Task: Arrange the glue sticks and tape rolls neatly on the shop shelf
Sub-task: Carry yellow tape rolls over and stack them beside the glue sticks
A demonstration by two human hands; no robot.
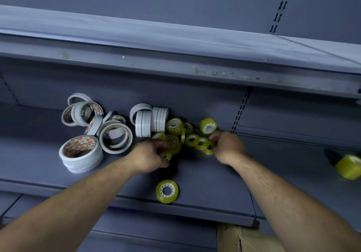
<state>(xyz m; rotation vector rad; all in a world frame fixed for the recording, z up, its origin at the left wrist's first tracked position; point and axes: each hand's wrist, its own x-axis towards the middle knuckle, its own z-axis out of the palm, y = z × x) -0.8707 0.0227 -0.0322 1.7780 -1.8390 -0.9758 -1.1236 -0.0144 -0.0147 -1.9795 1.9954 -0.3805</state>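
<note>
A heap of small tape rolls (pixel 181 136) lies on the shelf (pixel 214 177). Just left of the heap stand two upright rows of bigger rolls (pixel 151 122), and further left lie a loose pile (pixel 93 123) and a flat stack (pixel 81 154). One single roll (pixel 167 191) lies before the heap, and another roll (pixel 348 167) lies well to its right.

1 head camera looks forward and down, close over the shelf (pixel 205 175).

Both bare forearms reach forward and converge. The left grip (pixel 150 155) lies knuckles-up, fingers curled round a small yellow tape roll (pixel 166 155). The right grip (pixel 227 144) curls likewise, fingertips pinching a thin yellow roll (pixel 208 151).
</note>
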